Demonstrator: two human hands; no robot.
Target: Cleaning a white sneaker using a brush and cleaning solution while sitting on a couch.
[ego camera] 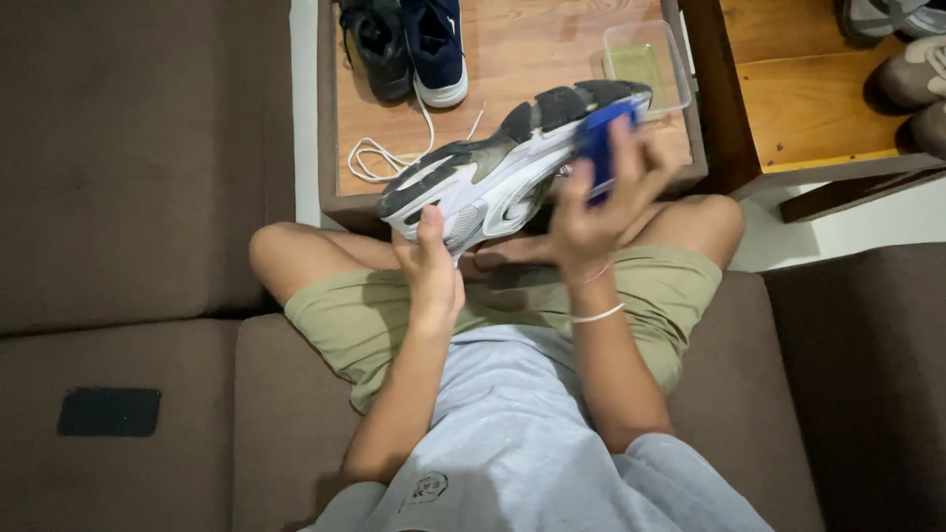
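White sneaker [493,182]: smooth synthetic upper, slight sheen; black sole of matt, ridged rubber. Blue object [603,138] in right hand [591,212]: glossy plastic look. Desk [522,59]: smooth wood, light satin finish, visible grain. Clear container [650,64]: transparent glossy plastic. Loose lace [379,158]: white woven cloth. Dark shoes [404,39]: matt fabric, white rubber edge. Sofa [128,197]: brown cloth, matt, soft nap. Shorts [345,315]: olive woven cloth, matt.

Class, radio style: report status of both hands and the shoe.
Left hand grips white sneaker, sole up. Right hand presses blue brush to its heel. Laces loose on wooden table.
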